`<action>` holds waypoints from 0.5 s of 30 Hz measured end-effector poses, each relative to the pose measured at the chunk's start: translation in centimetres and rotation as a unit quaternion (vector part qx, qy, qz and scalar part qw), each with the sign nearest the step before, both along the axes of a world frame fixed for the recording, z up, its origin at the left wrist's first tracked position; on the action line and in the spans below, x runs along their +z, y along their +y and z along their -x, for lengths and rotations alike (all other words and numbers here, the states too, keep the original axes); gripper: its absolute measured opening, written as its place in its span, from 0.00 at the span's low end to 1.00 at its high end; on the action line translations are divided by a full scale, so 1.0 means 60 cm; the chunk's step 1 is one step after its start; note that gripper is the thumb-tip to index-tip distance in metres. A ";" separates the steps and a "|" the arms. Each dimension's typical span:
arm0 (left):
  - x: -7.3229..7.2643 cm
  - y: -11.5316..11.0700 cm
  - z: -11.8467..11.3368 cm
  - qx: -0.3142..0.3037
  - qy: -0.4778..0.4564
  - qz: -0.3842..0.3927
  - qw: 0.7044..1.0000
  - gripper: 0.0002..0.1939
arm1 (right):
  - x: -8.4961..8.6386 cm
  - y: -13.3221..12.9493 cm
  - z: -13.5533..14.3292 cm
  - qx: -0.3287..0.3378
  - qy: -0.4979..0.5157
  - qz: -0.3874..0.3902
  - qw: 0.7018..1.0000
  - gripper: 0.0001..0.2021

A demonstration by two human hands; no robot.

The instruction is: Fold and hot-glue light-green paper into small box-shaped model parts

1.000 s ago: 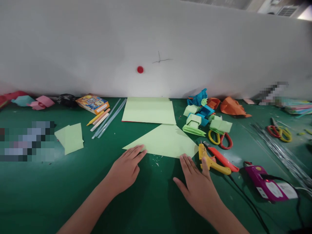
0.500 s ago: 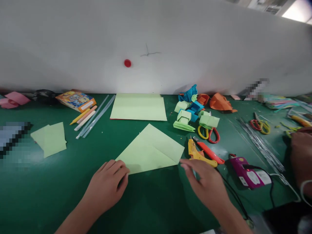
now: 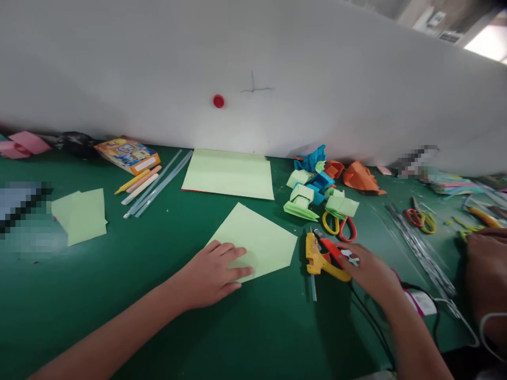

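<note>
A light green sheet of paper (image 3: 263,235), folded into an angular shape, lies on the green table in front of me. My left hand (image 3: 219,272) rests flat on its left part with the fingers apart, covering that side. To the right, my right hand (image 3: 366,269) has its fingers closed on a red box cutter (image 3: 330,249); part of the handle is hidden under them. Beside the cutter lies a yellow hot glue gun (image 3: 315,258), with a clear glue stick (image 3: 313,289) sticking out of its rear.
A pad of green paper (image 3: 229,174) lies at the wall. Folded paper pieces (image 3: 303,195) and scissors (image 3: 347,229) sit behind the glue gun. Smaller green sheets (image 3: 87,216), markers (image 3: 138,182) and glue sticks (image 3: 164,182) are on the left. Another person's hand (image 3: 485,274) is at the right edge.
My left hand has slid right, further onto the folded paper. My right hand has left the paper's right corner and taken hold of the box cutter.
</note>
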State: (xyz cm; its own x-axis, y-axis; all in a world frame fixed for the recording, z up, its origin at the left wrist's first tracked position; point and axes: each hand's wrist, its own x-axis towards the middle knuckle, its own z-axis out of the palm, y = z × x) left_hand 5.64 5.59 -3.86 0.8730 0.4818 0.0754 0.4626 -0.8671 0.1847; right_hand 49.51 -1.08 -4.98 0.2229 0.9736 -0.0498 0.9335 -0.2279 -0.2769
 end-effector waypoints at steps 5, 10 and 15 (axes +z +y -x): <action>-0.003 -0.022 -0.008 0.075 -0.009 0.002 0.997 0.18 | -0.017 0.002 -0.021 0.035 0.056 0.004 0.998 0.29; -0.011 -0.045 -0.012 0.129 -0.009 -0.007 0.992 0.20 | -0.008 0.015 -0.022 0.008 0.096 -0.007 0.995 0.29; -0.028 -0.046 -0.006 0.086 -0.036 -0.026 0.995 0.21 | 0.014 0.018 0.013 -0.077 0.158 -0.085 0.981 0.29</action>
